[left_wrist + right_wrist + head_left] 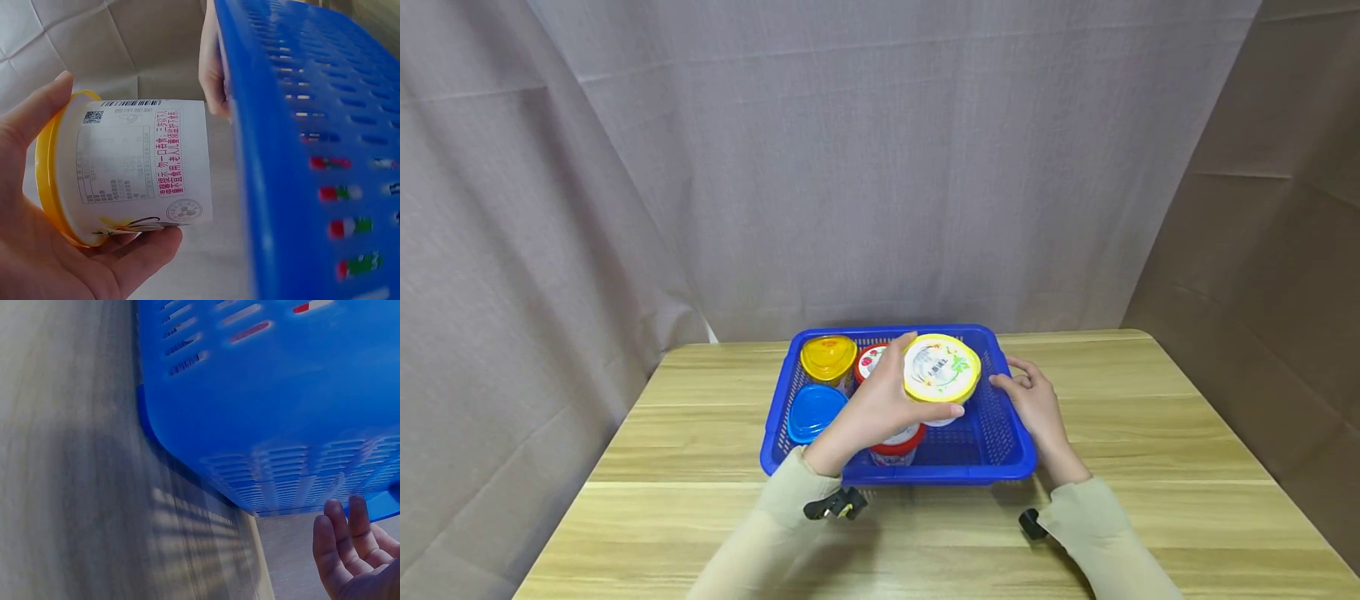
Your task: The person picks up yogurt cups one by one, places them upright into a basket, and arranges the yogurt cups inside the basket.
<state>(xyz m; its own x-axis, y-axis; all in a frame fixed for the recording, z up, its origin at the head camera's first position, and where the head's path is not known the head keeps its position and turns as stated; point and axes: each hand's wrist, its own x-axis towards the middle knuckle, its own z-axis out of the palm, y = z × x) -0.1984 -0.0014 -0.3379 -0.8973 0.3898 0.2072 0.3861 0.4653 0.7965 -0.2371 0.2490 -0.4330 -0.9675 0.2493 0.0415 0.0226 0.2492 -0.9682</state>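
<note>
My left hand point(868, 414) holds a white tub point(942, 369) with a yellow-rimmed lid, thumb and fingers round its lid end, over the right half of a blue plastic basket point(925, 474). In the left wrist view, printed text and a barcode show on the tub's side point(144, 169). At the basket's right rim is my right hand point(1039, 404), its thumb over the edge and its fingers point(337, 534) curled along the outside. Two red-rimmed tubs, one at the back point(868, 360) and one in front point(900, 447), stand in the basket, partly hidden by my left hand.
In the basket's left part are a container with a yellow lid point(829, 357) and another with a blue lid point(815, 412). The basket stands on a wood-grain table point(685, 433). Grey cloth point(880, 167) hangs behind it.
</note>
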